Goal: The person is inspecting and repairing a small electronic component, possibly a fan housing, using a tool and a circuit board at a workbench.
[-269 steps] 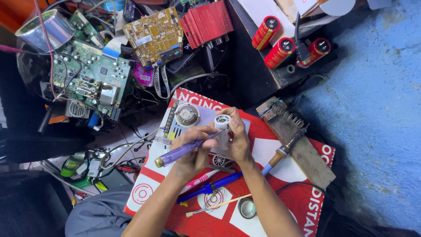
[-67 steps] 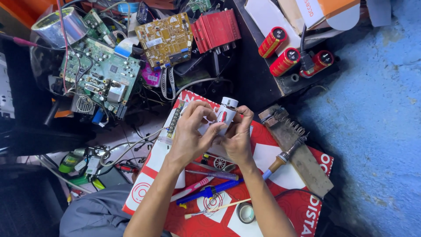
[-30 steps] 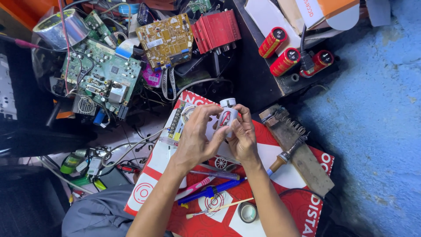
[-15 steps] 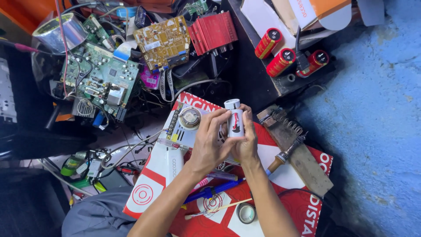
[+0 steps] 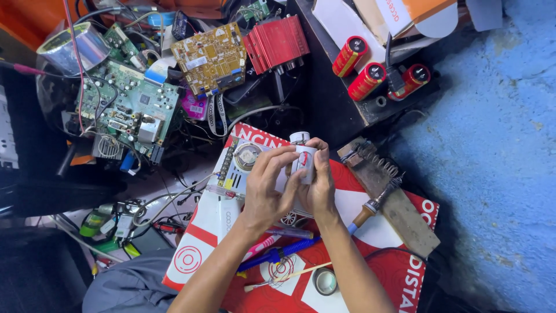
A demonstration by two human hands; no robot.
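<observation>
While both hands close round the small white cylinder [image 5: 302, 159], it sits upright betw. them above the red-and-white board [image 5: 370, 208], its cap end poking out on top. Compared w/ a couple of secs ago the purple tool is gone from the left hand [image 5: 267, 194], which now wraps its fingers [image 5: 277, 157] over the cylinder's side; the right hand [image 5: 318, 188] pins it from the other side, thumb along the body (label side partly hidden). So the grip has shifted from tool-work to a bare two-handed hold, and the cylinder has risen a bit toward the top edge of the board. Soldering iron [image 5: 376, 203] lies just right of the hands on its wooden stand [image 5: 405, 214], untouched; blue pen-like tool [image 5: 278, 255] and tape roll [image 5: 325, 280] lie nearer the body.
</observation>
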